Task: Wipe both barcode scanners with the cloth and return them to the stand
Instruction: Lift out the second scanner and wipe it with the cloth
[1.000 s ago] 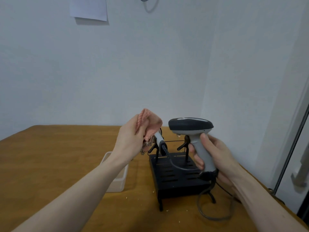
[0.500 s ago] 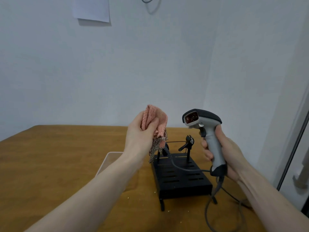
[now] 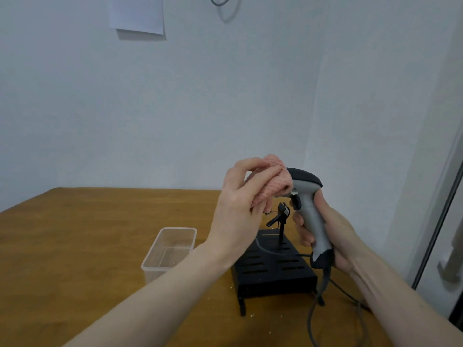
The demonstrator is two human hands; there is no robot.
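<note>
Cloth now on scanner head.
Your left hand (image 3: 240,196), gripping the cloth (image 3: 271,186), has closed onto the scanner (image 3: 307,196) your right hand (image 3: 325,236) grips; wiping begins.

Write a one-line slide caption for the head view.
Left hand presses a pink cloth against the head of a corded barcode scanner gripped in the right hand above its black stand.

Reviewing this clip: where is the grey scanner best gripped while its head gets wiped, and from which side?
By the grey handle, from the right, as the right hand does. The scanner stands upright, its head up and leftward, open to the cloth in the left hand.
</note>
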